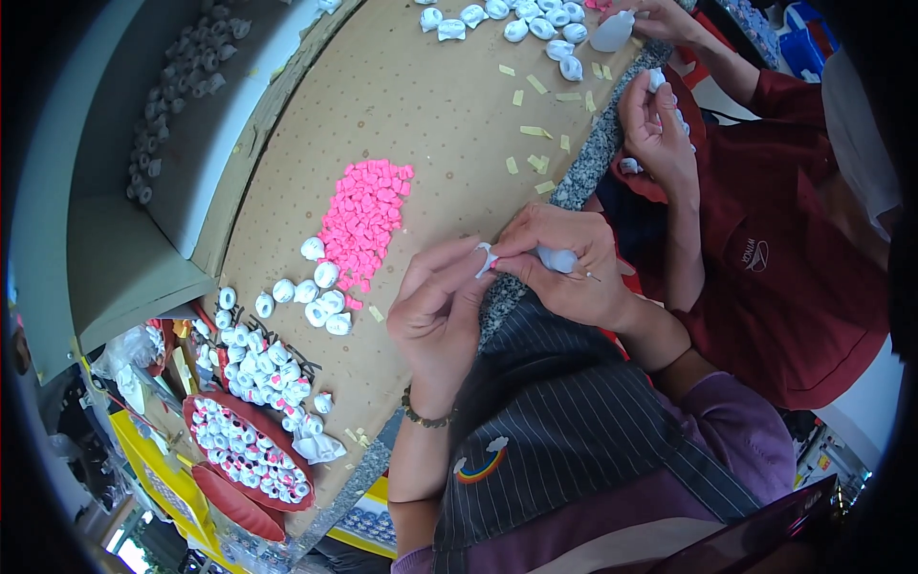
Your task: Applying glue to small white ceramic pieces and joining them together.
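Above the near edge of the table, my left hand (435, 301) is closed, its thumb and fingers pinching a small white ring-like piece (486, 260). A pink bit shows at that piece's right side, where my right hand's (579, 244) thumb and forefinger meet it. Tucked in the curled fingers of my right hand is a small translucent squeeze bottle (557, 259) with a thin needle-like tip. Left of my hands lies a heap of small pink pieces (363, 220). Several rounded white pieces (326, 275) lie beside that heap.
A pile of white pieces (258, 368) and a red tray (302, 497) full of them stand at the lower left. Yellow strips (535, 131) are scattered nearer the far co-worker (755, 249), who holds a white piece and another bottle (612, 32). A shelf (143, 287) borders the table.
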Motion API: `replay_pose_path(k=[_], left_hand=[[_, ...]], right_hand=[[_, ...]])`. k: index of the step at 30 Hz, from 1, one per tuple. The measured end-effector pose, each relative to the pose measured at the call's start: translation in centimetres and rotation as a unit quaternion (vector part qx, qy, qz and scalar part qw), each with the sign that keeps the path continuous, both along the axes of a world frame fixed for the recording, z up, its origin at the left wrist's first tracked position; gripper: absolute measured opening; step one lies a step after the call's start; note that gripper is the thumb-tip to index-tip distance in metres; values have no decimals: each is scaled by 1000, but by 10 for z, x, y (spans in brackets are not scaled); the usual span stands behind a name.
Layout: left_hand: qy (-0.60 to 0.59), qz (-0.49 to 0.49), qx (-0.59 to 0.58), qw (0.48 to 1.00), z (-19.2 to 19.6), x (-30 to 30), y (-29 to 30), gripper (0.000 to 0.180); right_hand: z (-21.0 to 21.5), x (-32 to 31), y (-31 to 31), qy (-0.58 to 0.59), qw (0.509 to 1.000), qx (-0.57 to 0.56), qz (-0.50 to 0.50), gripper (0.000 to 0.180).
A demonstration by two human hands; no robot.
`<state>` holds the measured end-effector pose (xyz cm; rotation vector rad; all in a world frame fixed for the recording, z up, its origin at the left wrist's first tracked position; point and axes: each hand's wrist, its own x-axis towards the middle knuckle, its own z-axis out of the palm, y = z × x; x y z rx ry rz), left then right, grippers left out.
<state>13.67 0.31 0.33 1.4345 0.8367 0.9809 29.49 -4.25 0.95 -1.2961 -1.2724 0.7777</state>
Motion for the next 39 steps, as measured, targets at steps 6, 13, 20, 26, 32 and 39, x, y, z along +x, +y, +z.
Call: replay_pose_path(k=[6, 13, 20, 26, 32, 39], left_hand=[[-35, -27, -76, 996, -1, -4, 5, 23], [-51, -92, -127, 986, -4, -13, 11, 26], [-70, -49, -149, 985, -1, -4, 7, 30], [-66, -44, -120, 990, -2, -2, 5, 28], [-70, -41, -126, 989, 0, -5, 6, 26], [-125, -47, -239, 962, 5, -11, 12, 23]], right_hand=[[5, 4, 3, -85, 995, 39, 18, 12], [-2, 10, 5, 26, 996, 38, 72, 18], [-6, 3, 9, -17, 995, 87, 55, 22], [-8, 4, 10, -25, 993, 103, 53, 24], [-5, 2, 13, -33, 991, 114, 58, 23], [-1, -3, 17, -36, 993, 104, 51, 25]])
